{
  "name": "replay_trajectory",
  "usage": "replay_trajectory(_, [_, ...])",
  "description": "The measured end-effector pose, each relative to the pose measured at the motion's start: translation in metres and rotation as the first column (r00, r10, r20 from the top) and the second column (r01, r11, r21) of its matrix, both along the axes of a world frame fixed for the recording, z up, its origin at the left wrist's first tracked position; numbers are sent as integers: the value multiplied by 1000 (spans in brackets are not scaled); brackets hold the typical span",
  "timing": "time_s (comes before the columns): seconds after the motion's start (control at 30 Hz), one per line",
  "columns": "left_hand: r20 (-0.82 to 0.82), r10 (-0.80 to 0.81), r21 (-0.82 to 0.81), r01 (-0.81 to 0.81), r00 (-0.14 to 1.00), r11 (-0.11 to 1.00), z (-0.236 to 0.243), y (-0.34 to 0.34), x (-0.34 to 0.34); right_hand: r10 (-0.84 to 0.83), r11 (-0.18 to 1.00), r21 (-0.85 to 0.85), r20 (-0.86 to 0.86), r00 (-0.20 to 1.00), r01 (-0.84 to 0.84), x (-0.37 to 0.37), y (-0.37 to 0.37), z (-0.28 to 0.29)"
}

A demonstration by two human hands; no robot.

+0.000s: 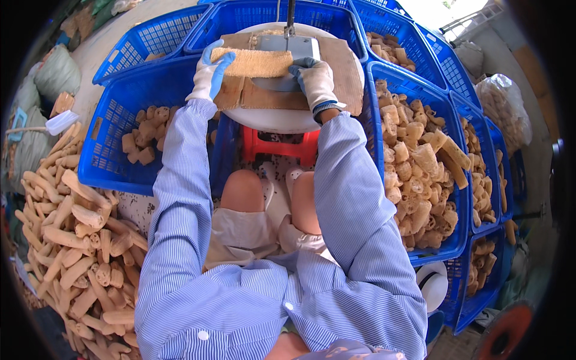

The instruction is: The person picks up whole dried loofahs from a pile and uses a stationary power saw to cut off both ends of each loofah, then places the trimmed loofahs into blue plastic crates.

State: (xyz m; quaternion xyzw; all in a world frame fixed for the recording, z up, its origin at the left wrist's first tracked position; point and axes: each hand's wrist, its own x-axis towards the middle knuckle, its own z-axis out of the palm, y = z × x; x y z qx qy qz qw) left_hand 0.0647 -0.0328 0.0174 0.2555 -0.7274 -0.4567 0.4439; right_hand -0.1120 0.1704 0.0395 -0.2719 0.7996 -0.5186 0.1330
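Note:
A long, pale tan loofah (255, 62) lies crosswise over a metal plate (306, 47), just on the near side of an upright machine post (290, 18). My left hand (210, 72), in a white glove with blue fingers, grips its left end with the thumb on the near side. At the other end, the gloved fingers of my right hand (314, 79) pinch the loofah. Brown cardboard (288, 100) surrounds the plate on a round white tabletop (273, 122). Whether the loofah touches the blade area cannot be made out.
Cut loofah pieces (147, 133) lie in a blue basket (99, 157) at left; more fill a basket (441, 243) at right. Whole loofahs (84, 246) heap on the floor at lower left. A red stool (279, 146) stands under the tabletop, before my knees. More blue baskets (150, 33) line the back.

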Motion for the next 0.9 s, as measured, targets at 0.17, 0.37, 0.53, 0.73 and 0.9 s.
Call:
replay_trajectory(0.17, [35, 40, -33, -39, 999, 999, 0, -6, -7, -22, 998, 53, -87, 996, 27, -4, -4, 3])
replay_trajectory(0.37, [2, 25, -10, -25, 1000, 1000, -5, -18, -15, 4, 994, 106, -49, 999, 2, -21, -20, -4])
replay_trajectory(0.53, [62, 84, -73, -79, 995, 994, -8, -29, -19, 11, 999, 51, -70, 997, -8, -21, -19, -3])
replay_trajectory(0.73, [-147, 56, -29, -61, 988, 998, -19, -25, -30, 9, 995, 98, -67, 998, -3, -20, -16, 1])
replay_trajectory(0.9, [-233, 69, -52, -83, 970, 995, -22, -16, -35, 22, 996, 93, -169, 985, -7, -24, -19, -3])
